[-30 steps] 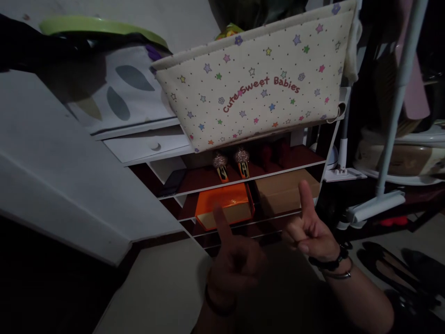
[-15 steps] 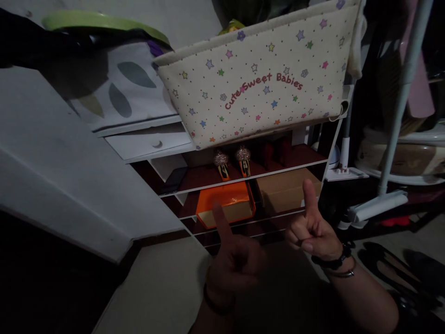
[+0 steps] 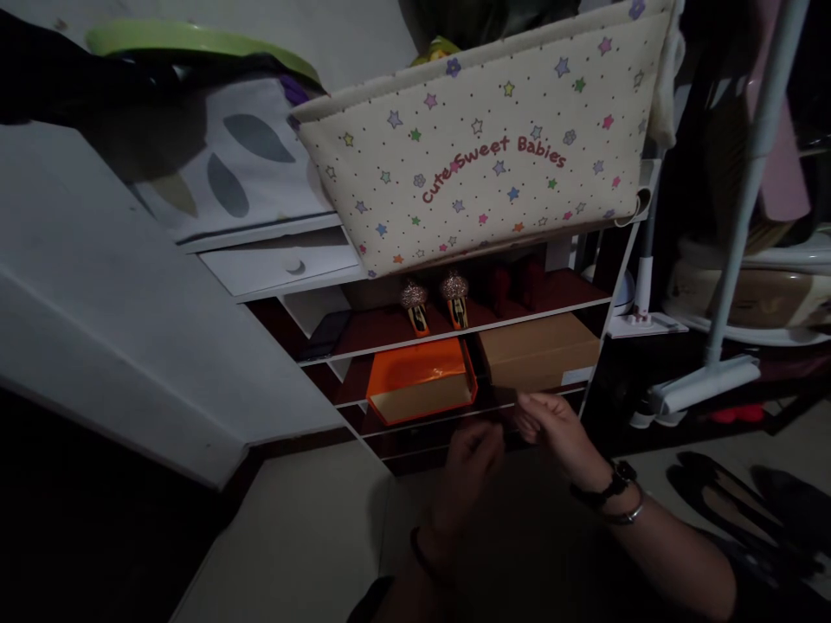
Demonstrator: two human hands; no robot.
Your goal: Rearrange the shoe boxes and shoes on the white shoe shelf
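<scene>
Dimly, left hand [image 3: 468, 450] and right hand [image 3: 550, 426] near orange box [image 3: 421, 378], grip possibly empty.

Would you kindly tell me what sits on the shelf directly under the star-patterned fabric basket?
Under the fabric basket, a pair of glittery-topped shoes stands on the shelf, with dark red items beside them. The shelf's back is hidden in shadow.

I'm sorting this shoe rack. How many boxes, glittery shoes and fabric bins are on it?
Boxes: 2, an orange box and a brown box
Glittery shoes: 2
Fabric bins: 1
Total: 5
</scene>
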